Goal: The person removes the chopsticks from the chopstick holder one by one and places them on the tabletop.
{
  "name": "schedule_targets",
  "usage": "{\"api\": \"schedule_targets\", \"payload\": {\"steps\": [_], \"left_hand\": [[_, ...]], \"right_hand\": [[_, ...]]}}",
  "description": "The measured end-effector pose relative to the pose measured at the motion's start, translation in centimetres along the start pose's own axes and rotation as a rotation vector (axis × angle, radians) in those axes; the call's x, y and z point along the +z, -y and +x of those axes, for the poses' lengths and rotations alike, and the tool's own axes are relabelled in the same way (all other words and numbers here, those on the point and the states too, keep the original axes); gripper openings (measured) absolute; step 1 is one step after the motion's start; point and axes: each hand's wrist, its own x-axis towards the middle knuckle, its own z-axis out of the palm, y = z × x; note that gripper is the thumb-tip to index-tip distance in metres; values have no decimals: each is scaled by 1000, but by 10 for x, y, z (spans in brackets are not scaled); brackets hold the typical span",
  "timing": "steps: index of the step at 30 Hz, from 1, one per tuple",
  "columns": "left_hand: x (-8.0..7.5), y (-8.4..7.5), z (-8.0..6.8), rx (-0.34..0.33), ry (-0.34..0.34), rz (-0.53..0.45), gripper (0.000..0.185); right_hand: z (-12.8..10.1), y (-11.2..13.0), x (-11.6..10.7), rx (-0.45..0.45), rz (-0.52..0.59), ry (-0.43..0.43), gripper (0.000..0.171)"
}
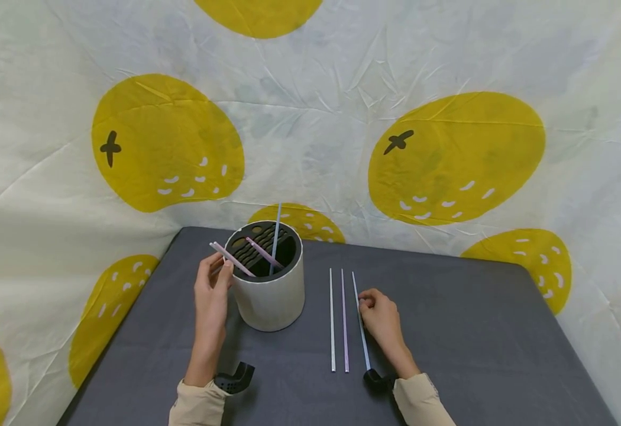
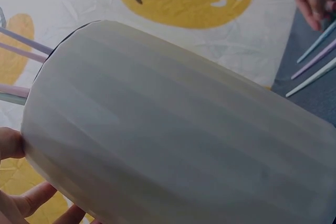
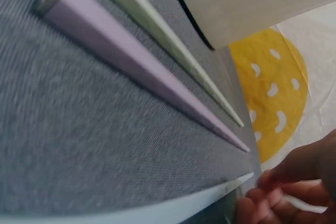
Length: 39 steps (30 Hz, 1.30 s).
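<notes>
Head view, left hand: the left hand (image 1: 212, 296) pinches a pale pink chopstick (image 1: 232, 259) slanting over the rim of the white cylindrical holder with a black slotted insert (image 1: 269, 284).
Head view, right hand: the right hand (image 1: 379, 313), fingers curled, touches the light blue chopstick (image 1: 361, 319), nearest of three parallel sticks lying lengthwise away from the person on the dark grey tablecloth (image 1: 475, 343).
Left wrist view: the holder's wall (image 2: 178, 129) fills the frame; fingertips (image 2: 31, 198) beside it.
Right wrist view: fingertips (image 3: 262, 203) close on the blue stick's tip (image 3: 239, 183); lilac chopstick (image 3: 142, 72) alongside.
</notes>
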Motion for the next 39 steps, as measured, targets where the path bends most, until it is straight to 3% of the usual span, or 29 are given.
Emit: {"api": "schedule_targets", "payload": {"steps": [5, 13, 21, 30, 39], "left_hand": [[1, 1, 0, -4, -5, 7, 47], [0, 3, -1, -7, -17, 10, 46], [0, 3, 0, -6, -17, 26, 46], [-4, -1, 5, -58, -1, 6, 43], [-2, -2, 6, -45, 7, 8, 43]], "right_hand": [[5, 10, 1, -91, 120, -41, 16], [8, 46, -2, -239, 336, 34, 17], [10, 78, -4, -314, 390, 85, 22], [18, 114, -4, -452, 408, 117, 25], [20, 146, 2, -619, 336, 54, 26]]}}
